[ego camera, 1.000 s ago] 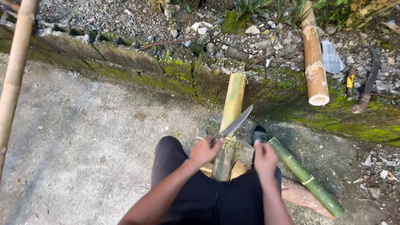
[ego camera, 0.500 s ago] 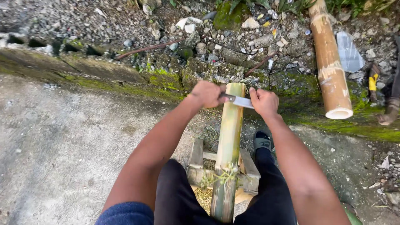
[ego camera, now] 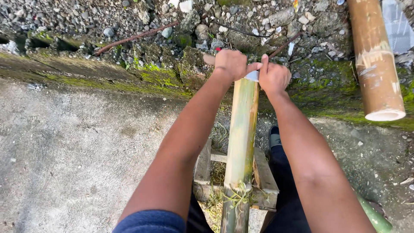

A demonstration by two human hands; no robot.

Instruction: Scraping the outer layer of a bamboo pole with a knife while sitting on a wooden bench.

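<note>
L hand (ego camera: 232, 64): fingers curled shut round the handle end of a flat grey metal blade (ego camera: 252, 76); handle itself hidden inside the fist.
R hand (ego camera: 273, 78): fingers closed, pressed on the blade's other end, index finger up; can't tell if it grips or only presses.
Blade: lies crosswise betw. the two sets of fingers, set on the far end of the pole.
Long green-yellow bamboo pole (ego camera: 242, 133): runs lengthwise from just under the fingers back toward the person, betw. both forearms.
Small weathered wooden frame (ego camera: 265, 177): well back from the fingers, under the pole's near part; dry grass strands round it.
Thick tan bamboo tube w/ cut end (ego camera: 375, 64): well to the R of the R fingers, on mossy ground.
Moss-covered concrete edge (ego camera: 151, 77): L of the L fingers; gravel beyond the fingertips.
Grey concrete floor (ego camera: 77, 151): below-L of the hands.
</note>
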